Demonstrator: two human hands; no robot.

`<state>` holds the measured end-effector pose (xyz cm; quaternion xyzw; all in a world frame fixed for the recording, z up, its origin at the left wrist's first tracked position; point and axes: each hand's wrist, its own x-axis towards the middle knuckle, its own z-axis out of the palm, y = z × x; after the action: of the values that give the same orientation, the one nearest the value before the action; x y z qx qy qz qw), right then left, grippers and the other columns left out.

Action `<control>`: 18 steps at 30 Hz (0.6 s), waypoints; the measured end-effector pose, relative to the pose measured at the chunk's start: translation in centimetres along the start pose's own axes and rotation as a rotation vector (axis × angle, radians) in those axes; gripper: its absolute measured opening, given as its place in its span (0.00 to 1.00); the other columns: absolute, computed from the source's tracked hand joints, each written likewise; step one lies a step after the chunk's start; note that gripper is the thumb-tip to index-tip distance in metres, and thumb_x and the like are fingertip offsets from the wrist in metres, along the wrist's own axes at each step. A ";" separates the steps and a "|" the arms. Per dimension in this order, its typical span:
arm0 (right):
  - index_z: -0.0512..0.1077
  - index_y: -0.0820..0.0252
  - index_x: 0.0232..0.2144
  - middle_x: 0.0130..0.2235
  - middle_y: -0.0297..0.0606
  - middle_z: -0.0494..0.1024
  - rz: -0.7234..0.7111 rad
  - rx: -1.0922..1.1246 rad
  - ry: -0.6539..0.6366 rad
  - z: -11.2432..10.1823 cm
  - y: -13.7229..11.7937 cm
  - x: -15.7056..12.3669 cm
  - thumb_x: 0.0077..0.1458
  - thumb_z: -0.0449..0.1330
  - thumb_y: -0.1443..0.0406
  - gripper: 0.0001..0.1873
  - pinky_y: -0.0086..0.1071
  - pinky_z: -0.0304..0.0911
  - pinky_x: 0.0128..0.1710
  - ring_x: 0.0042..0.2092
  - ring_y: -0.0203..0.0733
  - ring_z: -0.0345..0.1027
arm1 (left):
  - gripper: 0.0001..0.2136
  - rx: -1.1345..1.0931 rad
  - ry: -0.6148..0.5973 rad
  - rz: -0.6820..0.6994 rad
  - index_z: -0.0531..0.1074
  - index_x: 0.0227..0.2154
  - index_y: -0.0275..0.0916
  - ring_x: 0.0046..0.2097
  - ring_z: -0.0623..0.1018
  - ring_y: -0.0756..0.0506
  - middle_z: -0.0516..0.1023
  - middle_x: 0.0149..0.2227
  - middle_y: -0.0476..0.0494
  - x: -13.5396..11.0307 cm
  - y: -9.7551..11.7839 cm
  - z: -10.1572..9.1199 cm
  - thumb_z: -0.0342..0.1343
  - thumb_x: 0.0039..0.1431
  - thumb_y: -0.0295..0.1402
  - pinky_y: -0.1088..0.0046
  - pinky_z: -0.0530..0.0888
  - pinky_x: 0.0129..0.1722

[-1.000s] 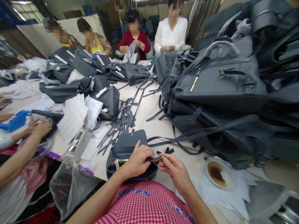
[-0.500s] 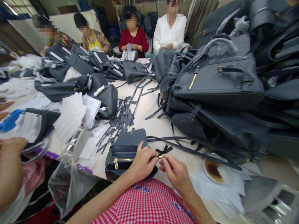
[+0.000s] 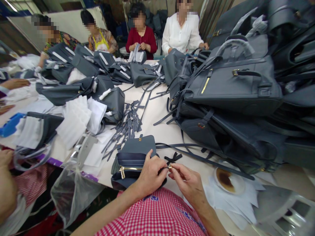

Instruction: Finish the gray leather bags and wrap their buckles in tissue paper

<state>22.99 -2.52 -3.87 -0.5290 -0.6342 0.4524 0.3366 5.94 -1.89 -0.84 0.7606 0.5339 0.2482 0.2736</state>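
A small grey-blue pouch point(image 3: 134, 157) with a gold zipper lies at the table's near edge. My left hand point(image 3: 150, 173) rests closed on the pouch's right end, gripping it by the zipper. My right hand point(image 3: 188, 183) is closed in a pinch on the gold zipper pull point(image 3: 169, 167), fingertips meeting those of the left hand. A thin black ribbon bow point(image 3: 173, 158) lies on the table just beyond the fingertips.
A tall pile of grey-blue handbags point(image 3: 231, 98) fills the right side. Loose straps point(image 3: 128, 127) and white tissue paper point(image 3: 78, 119) lie ahead. A stained white dish point(image 3: 227, 181) sits right of my hands. Several people work around the table; a neighbour's arm point(image 3: 7, 186) is at left.
My hands have drawn closer together at the pouch's zipper end. The neighbour's hand at left has pulled back from the bag. The person in white has reached toward the pile.
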 end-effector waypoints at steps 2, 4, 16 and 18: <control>0.75 0.56 0.37 0.34 0.40 0.81 0.010 0.017 0.026 0.1 0.3 0.1 0.60 0.54 0.58 0.13 0.34 0.74 0.37 0.33 0.43 0.78 | 0.07 -0.004 0.008 0.012 0.69 0.26 0.40 0.35 0.73 0.48 0.73 0.27 0.51 -0.1 -0.1 0.1 0.50 0.59 0.27 0.50 0.52 0.63; 0.74 0.58 0.36 0.32 0.40 0.81 0.084 0.101 0.066 0.2 0.6 0.3 0.59 0.54 0.55 0.15 0.35 0.75 0.35 0.32 0.43 0.78 | 0.07 -0.009 0.027 0.022 0.69 0.26 0.40 0.35 0.73 0.49 0.73 0.27 0.51 -0.2 -0.2 0.2 0.50 0.59 0.27 0.50 0.52 0.63; 0.77 0.59 0.27 0.27 0.37 0.80 0.387 0.627 0.039 -0.6 -0.7 0.8 0.38 0.72 0.51 0.19 0.33 0.73 0.32 0.29 0.40 0.75 | 0.07 -0.021 0.076 0.078 0.70 0.27 0.39 0.35 0.73 0.49 0.74 0.27 0.50 -0.2 -0.5 0.5 0.51 0.59 0.25 0.51 0.53 0.63; 0.76 0.59 0.25 0.26 0.36 0.79 0.368 0.621 0.031 -0.6 -0.5 0.9 0.39 0.72 0.52 0.18 0.33 0.72 0.32 0.29 0.39 0.74 | 0.07 -0.022 0.068 0.085 0.71 0.27 0.39 0.35 0.73 0.48 0.74 0.27 0.50 -0.2 -0.5 0.5 0.51 0.59 0.25 0.50 0.53 0.62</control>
<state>23.18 -1.56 -3.22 -0.5136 -0.3556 0.6685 0.4036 5.84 -2.05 -1.58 0.7707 0.5073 0.2909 0.2531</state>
